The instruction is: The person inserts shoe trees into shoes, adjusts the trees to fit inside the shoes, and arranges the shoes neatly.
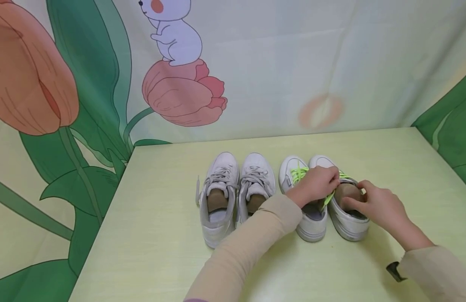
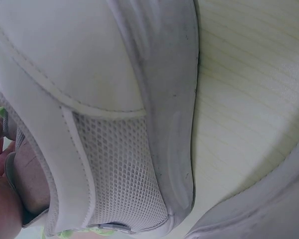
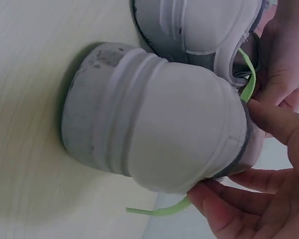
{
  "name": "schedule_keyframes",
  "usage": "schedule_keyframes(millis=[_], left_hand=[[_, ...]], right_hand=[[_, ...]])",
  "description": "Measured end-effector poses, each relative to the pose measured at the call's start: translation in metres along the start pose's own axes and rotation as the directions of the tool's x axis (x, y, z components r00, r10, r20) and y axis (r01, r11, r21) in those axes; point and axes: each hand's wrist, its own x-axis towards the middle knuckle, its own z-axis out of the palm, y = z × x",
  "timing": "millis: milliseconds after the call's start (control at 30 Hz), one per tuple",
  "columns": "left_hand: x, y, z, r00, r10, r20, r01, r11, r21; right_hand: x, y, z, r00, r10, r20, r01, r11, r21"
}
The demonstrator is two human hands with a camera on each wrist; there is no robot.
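Observation:
Two white sneakers with lime-green laces stand side by side, the left one [image 1: 311, 230] and the right one [image 1: 351, 228], heels toward me. My left hand [image 1: 318, 183] is over the right sneaker's lacing, with fingers curled at a green shoelace [image 1: 328, 199] that hangs down beneath it. At the right sneaker's opening is my right hand [image 1: 383, 205]: its thumb reaches over the opening and its fingers curl at the collar's right side. The right wrist view has these fingertips around the collar and a loose lace end [image 3: 162, 211] below them. My left fingertips are mostly hidden.
Left of my forearm stands another pair of white sneakers with pale laces, one [image 1: 219, 209] beside the other [image 1: 257, 174]. My left sleeve [image 1: 251, 247] crosses in front of it. All stand on a light wood-grain table [image 1: 149, 235], with a printed flower curtain [image 1: 263, 84] behind.

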Motion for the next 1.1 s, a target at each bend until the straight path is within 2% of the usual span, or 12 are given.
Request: schedule_keyframes(millis=[100,233,500,667,733,867,1100], left_hand=[[0.0,-0.002,0.0,1.0,0.01,-0.011,-0.01,1.0,0.004],[0.0,-0.002,0.001,1.0,0.01,-0.017,-0.009,1.0,0.008],[-0.001,0.0,0.0,1.0,0.018,-0.022,-0.018,1.0,0.017],[-0.001,0.0,0.0,1.0,0.015,-0.021,-0.014,1.0,0.019],[-0.001,0.0,-0.001,1.0,0.013,-0.015,-0.012,1.0,0.018],[-0.002,0.001,-0.001,1.0,0.006,-0.001,-0.006,1.0,0.008],[-0.002,0.0,-0.001,1.0,0.005,-0.009,-0.005,1.0,0.008]], right_hand=[[0.004,0.0,0.002,0.999,-0.013,0.045,0.015,0.999,-0.038],[0.005,0.007,0.006,0.996,-0.035,0.079,0.035,0.999,0.006],[0.004,0.02,0.01,0.999,-0.038,0.002,0.038,0.99,0.133],[0.005,0.027,0.01,0.999,-0.026,0.026,0.02,0.981,0.191],[0.004,0.028,0.01,0.999,-0.015,0.042,0.007,0.983,0.185],[-0.001,0.021,0.01,1.0,0.006,0.022,-0.008,0.996,0.093],[-0.006,-0.003,0.01,0.996,0.008,-0.089,-0.006,1.0,0.02]])
